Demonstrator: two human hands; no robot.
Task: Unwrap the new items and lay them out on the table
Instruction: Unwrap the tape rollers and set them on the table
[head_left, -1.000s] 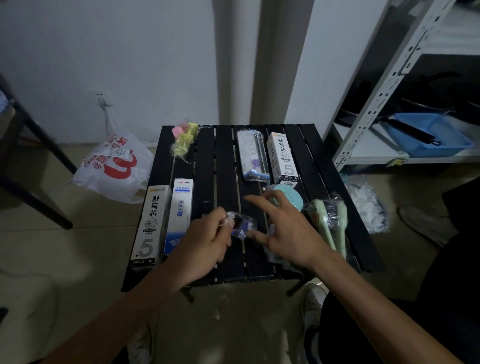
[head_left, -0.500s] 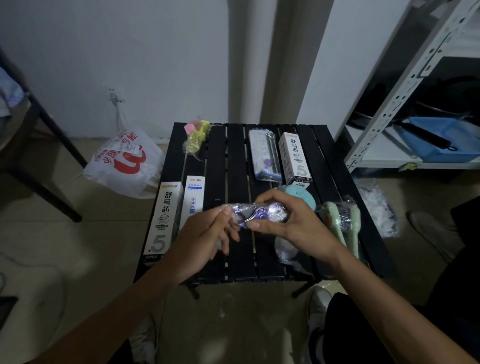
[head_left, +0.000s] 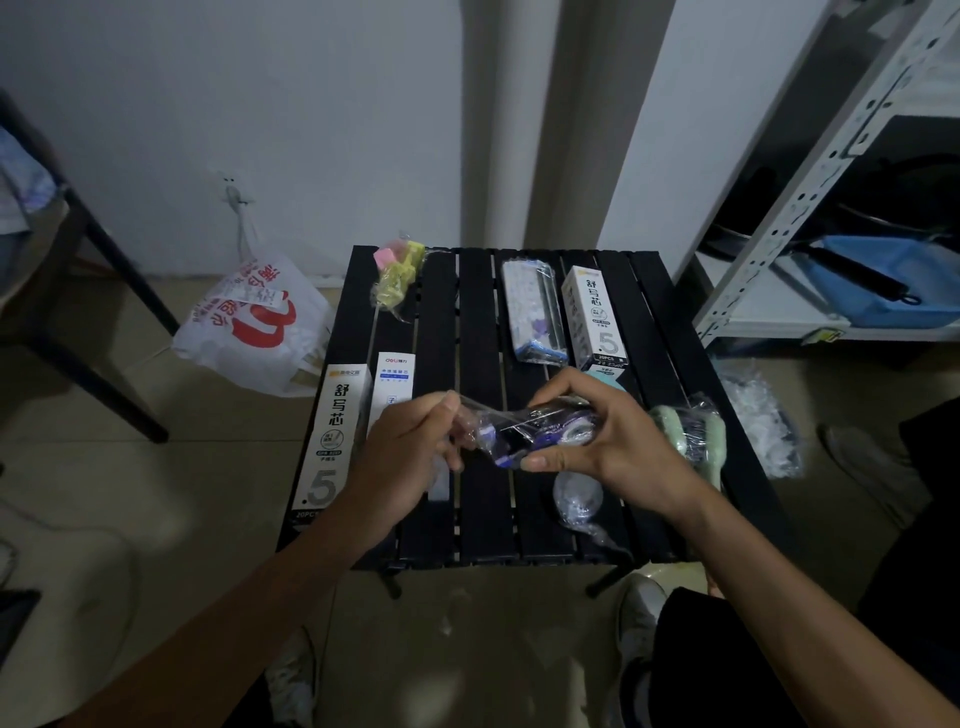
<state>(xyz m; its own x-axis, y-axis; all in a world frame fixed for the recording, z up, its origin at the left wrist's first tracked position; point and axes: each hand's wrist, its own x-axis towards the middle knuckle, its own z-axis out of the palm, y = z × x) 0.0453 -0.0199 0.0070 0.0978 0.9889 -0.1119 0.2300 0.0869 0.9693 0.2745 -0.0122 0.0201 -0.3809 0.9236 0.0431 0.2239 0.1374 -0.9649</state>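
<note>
On the floor at the far left I see a white shopping bag (head_left: 249, 327) with red print, just beside the black slatted table (head_left: 474, 322). At the table's left edge lies a tall white box (head_left: 332, 431) with a big ".5" on it, and next to it a narrower white box (head_left: 397, 384) with blue print. Behind them, at the far left corner, is a pink and yellow item (head_left: 396, 278) in clear film.

My left hand (head_left: 410, 457) is above the front of the table. Its thumb and fingers pinch the loose end of the clear wrapping. This wrapping is around a small purple and white item (head_left: 540, 431), which is held in the air between both hands, over the middle slats. My right hand (head_left: 618, 447) grips the body of this item, fingers curled over the top and thumb below.

Behind the hands lie a wrapped long pack (head_left: 535, 312) and another white box (head_left: 595, 317), side by side. Under the right hand is a crumpled clear film (head_left: 576, 499). To the right are pale green items (head_left: 693, 431) in film, near the table's right edge. More clear plastic (head_left: 763, 421) lies on the floor, and a metal rack (head_left: 810, 171) holds a blue tray (head_left: 893, 283).
</note>
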